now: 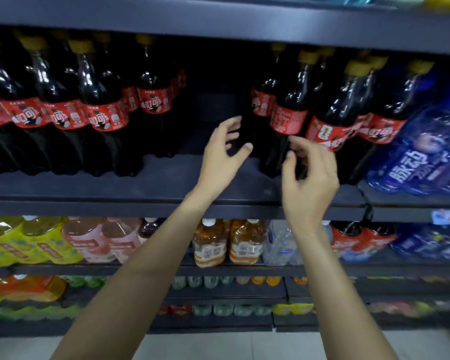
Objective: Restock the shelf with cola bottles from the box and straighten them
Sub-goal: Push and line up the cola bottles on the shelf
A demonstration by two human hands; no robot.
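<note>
Both my grips empty at frame centre: left hand (222,154) open before the shelf (166,203) gap, right hand (309,175) loosely curled beside a cola bottle (287,120).

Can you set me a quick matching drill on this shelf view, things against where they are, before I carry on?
Things:
1. left hand
2. right hand
3. blue-wrapped pack
4. orange drink bottles

Places:
A. far right end of the cola shelf
B. shelf below the cola, between the two forearms
C. open, in front of the empty gap in the cola row
D. fingers loosely curled, at the base of a cola bottle right of the gap

Pairs: 1-C, 2-D, 3-A, 4-B
</note>
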